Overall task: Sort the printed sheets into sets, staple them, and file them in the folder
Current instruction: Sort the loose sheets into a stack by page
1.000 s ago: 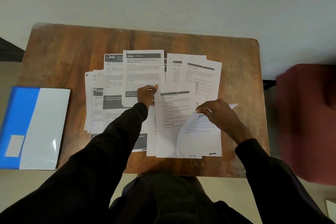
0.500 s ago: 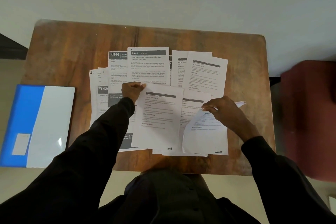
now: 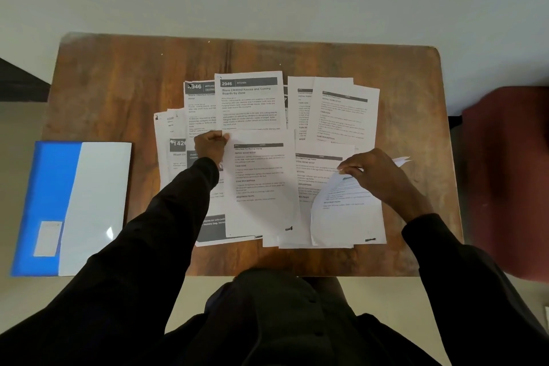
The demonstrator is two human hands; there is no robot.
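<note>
Table (image 3: 118, 92): wooden top, rounded far corners; far edge runs along a pale wall, near edge sits just ahead of the person's torso.
Printed sheets (image 3: 249, 104): overlapping spread across the middle of the table, in rough far and near rows; near sheet edges stop close to the table's near edge.
Left hand (image 3: 209, 147): fingers curled closed, pinching the top left corner of the centre sheet (image 3: 261, 187), which lies flat over its neighbours.
Right hand (image 3: 377, 175): fingers closed on the top edge of the curled sheet (image 3: 341, 211), at the right end of the near row; that edge is lifted and bent, the bottom edge rests on the sheets below.
Folder (image 3: 47, 187): blue with a white panel, lying left of the table, touching or overlapping its left edge, well apart from the sheets.
Open room, far: bare wood strip between the far row and the wall-side edge.
Open room, left: bare wood between folder and spread.
Open room, right: narrow bare strip beside the curled sheet.
Red seat (image 3: 511, 175): just beyond the table's right edge.
</note>
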